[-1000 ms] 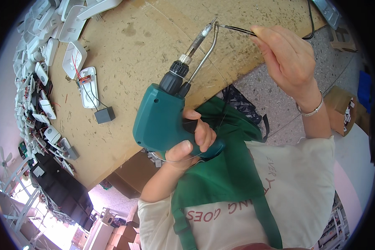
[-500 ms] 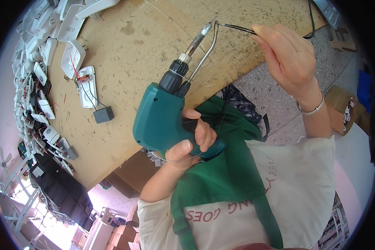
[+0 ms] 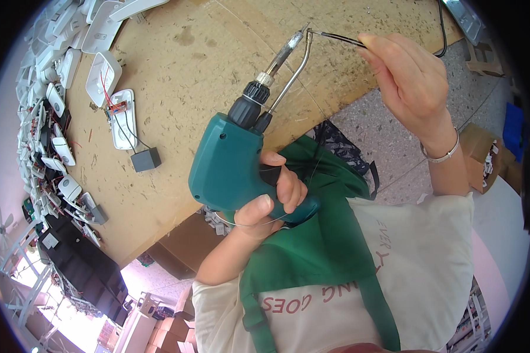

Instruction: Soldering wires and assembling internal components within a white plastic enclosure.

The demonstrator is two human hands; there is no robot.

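My left hand [image 3: 287,189] is wrapped round the handle of a teal soldering gun [image 3: 225,165], a finger by its black trigger. The gun's tip points up and away over the table, with a bent metal feed tube [image 3: 291,82] ending beside it. Thin wire loops past my left wrist. At the upper right, my right hand [image 3: 411,82] pinches dark tweezers [image 3: 341,39]; their points are at the mouth of the feed tube. Whether they grip solder there is too small to tell.
An opened white housing [image 3: 123,135] with red and black wires and a black box [image 3: 146,160] lies on the brown table [image 3: 171,117]. White housings [image 3: 65,153] are heaped along its left edge. A cardboard box [image 3: 477,156] stands at right.
Both hands keep their grips. The tweezers and the gun's tip have shifted very slightly right in the picture; the table items have shifted slightly too.
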